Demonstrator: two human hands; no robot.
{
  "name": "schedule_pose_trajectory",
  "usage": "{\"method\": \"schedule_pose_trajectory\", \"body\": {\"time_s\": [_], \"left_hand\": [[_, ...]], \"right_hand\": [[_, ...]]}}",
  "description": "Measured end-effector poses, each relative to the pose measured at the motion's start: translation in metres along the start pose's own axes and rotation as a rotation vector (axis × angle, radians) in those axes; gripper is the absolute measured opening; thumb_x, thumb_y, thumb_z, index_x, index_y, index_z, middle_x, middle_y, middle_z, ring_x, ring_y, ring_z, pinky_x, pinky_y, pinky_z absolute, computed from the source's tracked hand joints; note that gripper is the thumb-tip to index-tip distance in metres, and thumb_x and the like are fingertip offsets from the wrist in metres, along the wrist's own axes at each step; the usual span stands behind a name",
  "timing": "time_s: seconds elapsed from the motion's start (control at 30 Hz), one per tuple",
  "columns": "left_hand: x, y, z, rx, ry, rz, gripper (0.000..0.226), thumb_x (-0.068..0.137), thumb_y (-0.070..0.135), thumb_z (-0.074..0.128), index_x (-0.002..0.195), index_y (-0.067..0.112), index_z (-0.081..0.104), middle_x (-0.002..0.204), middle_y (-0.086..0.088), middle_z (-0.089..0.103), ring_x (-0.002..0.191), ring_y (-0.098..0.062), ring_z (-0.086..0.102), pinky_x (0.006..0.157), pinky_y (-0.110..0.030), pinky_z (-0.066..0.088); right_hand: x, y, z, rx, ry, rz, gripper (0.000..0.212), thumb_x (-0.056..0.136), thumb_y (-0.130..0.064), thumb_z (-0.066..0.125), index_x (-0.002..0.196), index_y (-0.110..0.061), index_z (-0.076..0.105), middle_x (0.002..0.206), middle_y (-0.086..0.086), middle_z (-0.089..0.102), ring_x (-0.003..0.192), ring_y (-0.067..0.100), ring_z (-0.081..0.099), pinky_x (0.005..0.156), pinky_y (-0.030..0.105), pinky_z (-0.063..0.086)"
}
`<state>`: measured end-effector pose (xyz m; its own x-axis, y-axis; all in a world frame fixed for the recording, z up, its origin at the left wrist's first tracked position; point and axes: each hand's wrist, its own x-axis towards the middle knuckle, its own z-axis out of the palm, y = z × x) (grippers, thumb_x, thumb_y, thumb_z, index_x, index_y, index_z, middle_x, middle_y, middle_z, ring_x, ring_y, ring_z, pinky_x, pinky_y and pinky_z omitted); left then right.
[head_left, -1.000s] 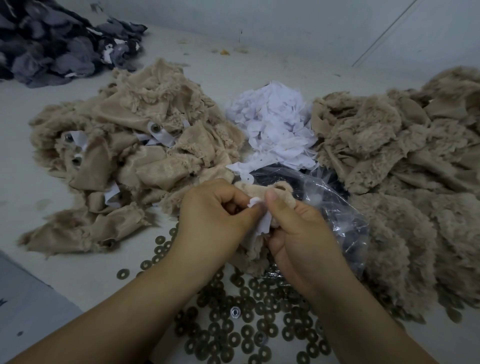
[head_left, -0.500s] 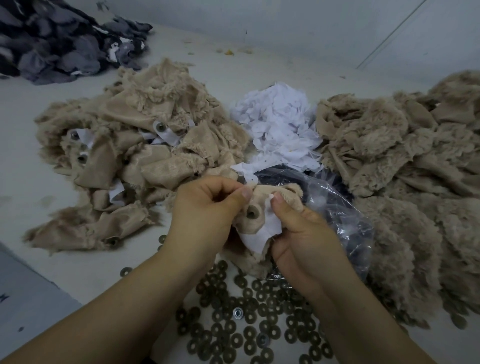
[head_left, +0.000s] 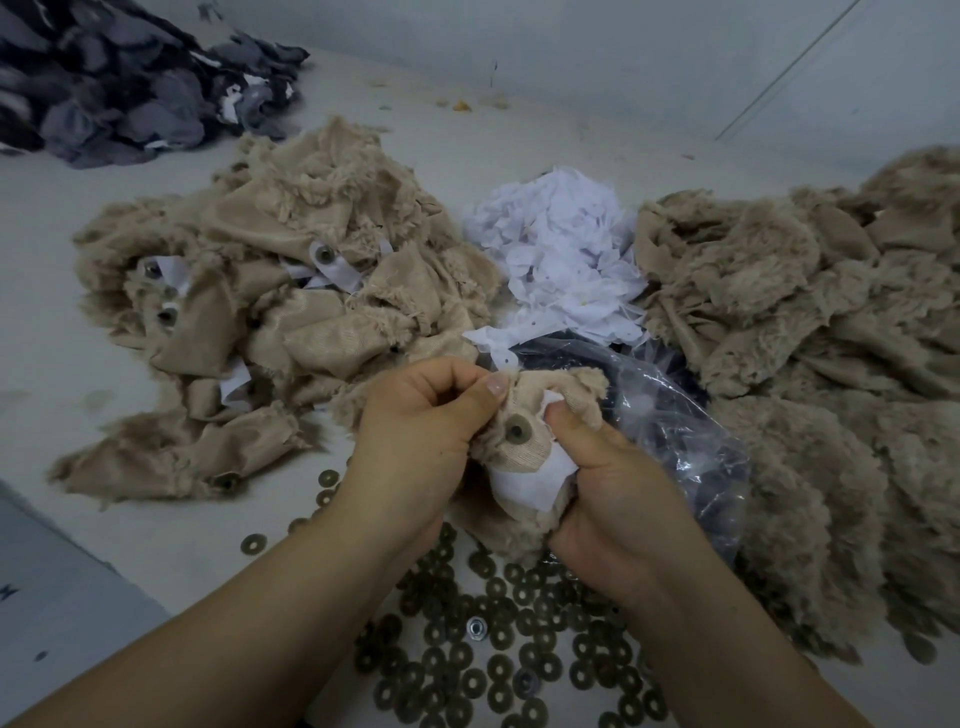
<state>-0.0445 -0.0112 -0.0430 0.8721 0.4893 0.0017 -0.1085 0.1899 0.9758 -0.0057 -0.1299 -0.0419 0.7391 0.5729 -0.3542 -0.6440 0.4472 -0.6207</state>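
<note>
I hold a small beige plush fabric piece (head_left: 524, 499) between both hands at the centre of the head view. A round dark washer (head_left: 517, 431) sits on its inner side, over a white paper patch (head_left: 524, 480). My left hand (head_left: 421, 436) pinches the piece's top left edge with thumb and curled fingers. On the right side, my right hand (head_left: 608, 499) grips the fabric, its thumb pressing beside the washer.
Several loose dark washers (head_left: 498, 660) lie on the white table below my hands. A beige pile with fitted washers (head_left: 291, 312) lies left, a fluffy beige pile (head_left: 810, 364) right, white paper scraps (head_left: 566, 260) behind, a clear plastic bag (head_left: 685, 441) by my right hand, grey fabric (head_left: 119, 88) far left.
The fabric piece has been unfolded between my hands, exposing the washer and white patch. My right thumb moved down beside the washer.
</note>
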Motion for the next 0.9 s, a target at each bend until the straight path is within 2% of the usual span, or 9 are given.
{"method": "schedule_pose_trajectory", "body": {"time_s": [0.13,0.2,0.37,0.47,0.53,0.6,0.67,0.77,0.9], "left_hand": [[-0.0034,-0.0002,0.0021,-0.030,0.003,-0.008,0.031,0.091,0.004,0.062,0.063,0.015,0.069,0.069,-0.015,0.060,0.068,-0.025,0.053,0.069,-0.037,0.049],[-0.0042,-0.0004,0.0028,-0.046,0.005,-0.013,0.032,0.091,0.003,0.061,0.063,0.015,0.068,0.067,-0.014,0.059,0.068,-0.025,0.052,0.068,-0.035,0.049],[-0.0035,-0.0024,0.0004,-0.025,0.003,0.032,0.027,0.088,0.006,0.066,0.064,0.017,0.069,0.064,-0.005,0.063,0.061,-0.015,0.057,0.060,-0.024,0.051],[-0.0037,-0.0028,0.0002,0.082,-0.001,0.087,0.020,0.081,0.021,0.076,0.067,0.010,0.067,0.065,-0.010,0.066,0.060,-0.018,0.058,0.057,-0.026,0.052],[-0.0032,-0.0040,0.0004,0.121,0.010,0.094,0.022,0.085,0.018,0.075,0.068,0.006,0.067,0.067,-0.017,0.068,0.059,-0.021,0.058,0.057,-0.030,0.051],[-0.0030,-0.0053,0.0002,0.075,0.033,0.071,0.025,0.090,0.011,0.067,0.065,0.007,0.069,0.067,-0.018,0.066,0.063,-0.022,0.059,0.061,-0.031,0.052],[-0.0043,-0.0056,0.0012,-0.051,0.044,0.042,0.026,0.088,0.007,0.065,0.064,0.013,0.072,0.067,-0.010,0.067,0.065,-0.018,0.061,0.064,-0.028,0.055],[-0.0080,-0.0061,0.0043,-0.250,0.023,0.021,0.015,0.080,0.016,0.065,0.069,0.009,0.073,0.072,-0.012,0.069,0.068,-0.021,0.065,0.067,-0.028,0.057],[-0.0100,-0.0065,0.0069,-0.256,0.017,0.045,0.014,0.080,0.015,0.064,0.072,0.008,0.074,0.070,-0.009,0.070,0.066,-0.016,0.066,0.064,-0.023,0.055]], "right_hand": [[-0.0001,0.0003,-0.0015,-0.033,-0.007,0.001,0.035,0.089,-0.017,0.053,0.117,0.001,0.067,0.115,0.022,0.071,0.106,0.032,0.070,0.089,0.040,0.058],[-0.0001,0.0003,-0.0021,-0.065,-0.015,-0.009,0.032,0.092,-0.015,0.052,0.114,0.000,0.068,0.115,0.021,0.072,0.105,0.031,0.070,0.090,0.040,0.058],[0.0001,-0.0015,-0.0020,-0.061,-0.025,-0.036,0.037,0.082,-0.018,0.056,0.111,0.000,0.069,0.113,0.021,0.072,0.097,0.028,0.073,0.087,0.037,0.059],[0.0001,-0.0010,-0.0029,-0.060,-0.037,-0.028,0.032,0.088,-0.016,0.054,0.109,0.001,0.071,0.114,0.023,0.071,0.099,0.029,0.071,0.091,0.039,0.058],[0.0000,-0.0010,-0.0030,-0.057,-0.040,-0.022,0.032,0.087,-0.016,0.055,0.108,0.001,0.072,0.115,0.023,0.071,0.101,0.030,0.071,0.092,0.040,0.057],[0.0004,-0.0014,-0.0028,-0.054,-0.029,-0.015,0.035,0.083,-0.017,0.057,0.110,0.001,0.071,0.115,0.023,0.071,0.106,0.032,0.069,0.093,0.040,0.056],[0.0006,-0.0014,-0.0020,-0.030,-0.036,-0.007,0.039,0.083,-0.017,0.057,0.115,0.001,0.068,0.116,0.022,0.071,0.108,0.032,0.069,0.092,0.040,0.056],[0.0007,-0.0006,-0.0008,0.028,-0.059,0.002,0.041,0.085,-0.017,0.054,0.121,0.001,0.065,0.119,0.020,0.070,0.101,0.027,0.072,0.087,0.036,0.059],[0.0034,-0.0012,-0.0036,0.044,-0.055,0.012,0.042,0.086,-0.019,0.055,0.122,0.000,0.065,0.120,0.019,0.070,0.105,0.027,0.071,0.091,0.037,0.058]]}}
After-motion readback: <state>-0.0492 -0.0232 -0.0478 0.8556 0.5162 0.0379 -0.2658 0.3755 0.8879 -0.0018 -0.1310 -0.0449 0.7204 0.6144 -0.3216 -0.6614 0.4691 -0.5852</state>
